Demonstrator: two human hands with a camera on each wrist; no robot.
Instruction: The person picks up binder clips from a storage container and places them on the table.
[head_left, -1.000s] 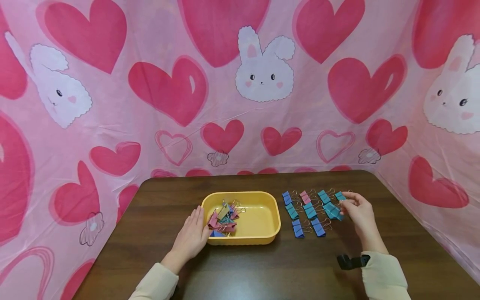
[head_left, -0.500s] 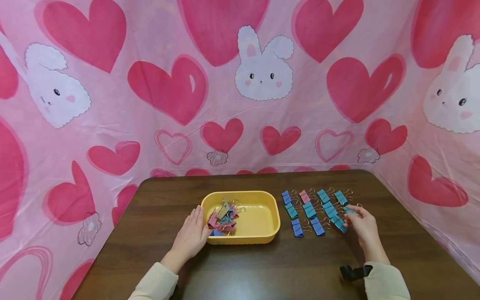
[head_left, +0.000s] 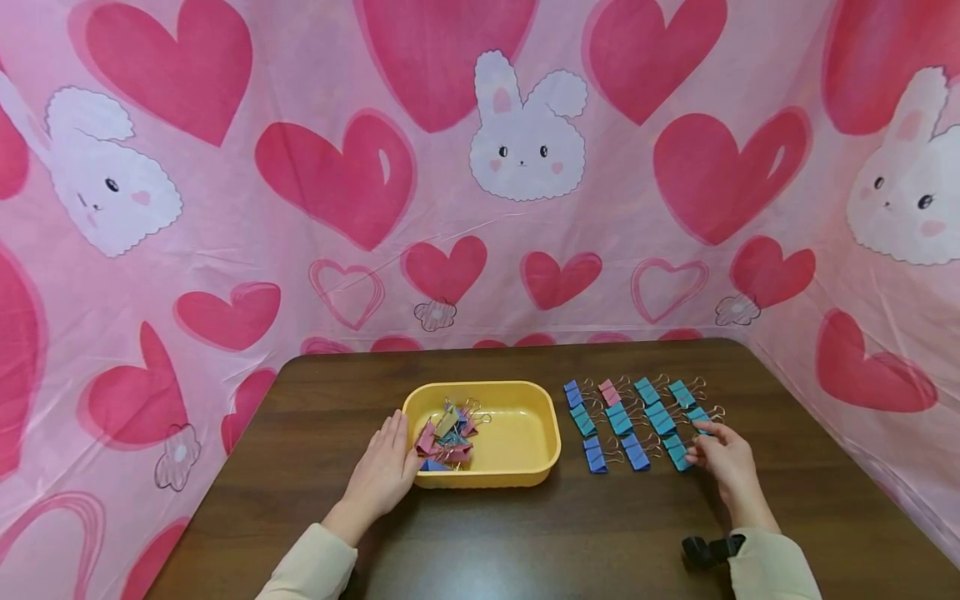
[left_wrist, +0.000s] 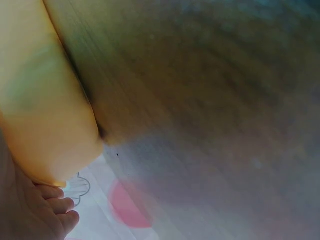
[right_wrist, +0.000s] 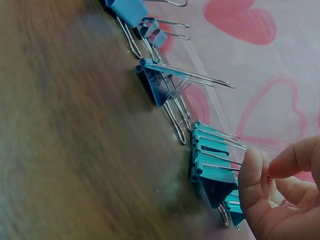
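Observation:
My left hand lies with straight fingers against the left side of a yellow tray. In the left wrist view its fingertips touch the tray wall. Pink, blue, teal and yellow binder clips lie jumbled in the tray's left half. On the right, my right hand is at the nearest teal binder clip of the third column. The right wrist view shows thumb and forefinger pinching the wire handle of this teal clip. Another teal clip is partly hidden behind the hand.
Several more binder clips stand in columns right of the tray, among them a pink clip, a blue clip and a teal clip. A black wrist strap is on the right wrist. Behind the brown table hangs a pink heart-patterned cloth.
My right hand has moved toward the near edge with the teal binder clip, which now sits at the front of the third column. The left hand and tray have stayed put.

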